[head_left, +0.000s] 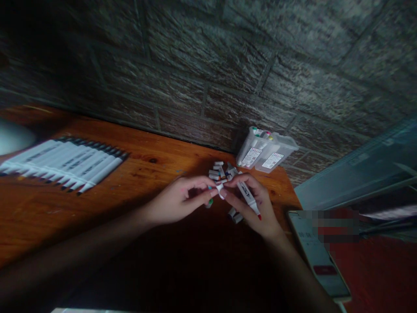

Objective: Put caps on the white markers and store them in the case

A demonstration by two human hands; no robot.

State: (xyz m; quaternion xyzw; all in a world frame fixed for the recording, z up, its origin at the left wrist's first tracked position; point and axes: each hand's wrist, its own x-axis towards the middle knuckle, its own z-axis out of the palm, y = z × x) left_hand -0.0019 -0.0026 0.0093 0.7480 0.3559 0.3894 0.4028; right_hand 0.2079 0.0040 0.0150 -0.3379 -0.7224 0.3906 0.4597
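Observation:
In the head view my right hand (262, 200) is closed around a white marker (248, 198) with dark print on its barrel. A red tip points down towards my wrist. My left hand (176, 201) pinches a small white piece (220, 190), perhaps a marker cap. Thumb and forefinger of my right hand meet it from the other side. Behind and below my fingers lie loose caps (214, 174), mostly white or grey. A green-ended cap (209, 203) shows under my left fingertips. Two more grey caps (235, 215) lie beside my right thumb.
To the left, several white markers (70, 163) lie side by side on the wooden table (156, 152). A clear plastic case (273, 152) holding some markers stands against the brick wall (195, 65). At the right edge is a phone (321, 261), and a white rounded object (14, 137) sits far left.

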